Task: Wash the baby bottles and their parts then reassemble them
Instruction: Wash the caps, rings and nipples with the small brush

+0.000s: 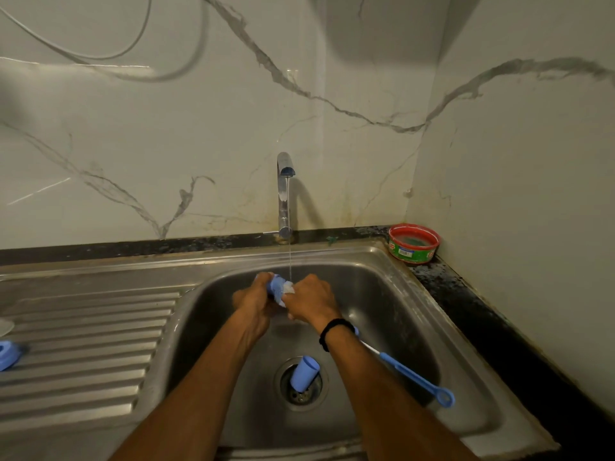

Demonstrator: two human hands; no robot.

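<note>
Over the steel sink, under a thin stream from the tap, both hands hold a blue collar with a clear teat. My left hand grips the blue collar end. My right hand grips the pale teat end; what its fingers do on it is hidden. A blue cap lies tilted on the drain. A blue bottle brush lies in the basin at the right, its head hidden behind my right wrist. Another blue part sits on the drainboard at the left edge.
A red tub of green dish paste stands in the back right corner on the dark counter. The ribbed drainboard spans the left. A clear object shows at the far left edge. Marble-look walls close the back and right.
</note>
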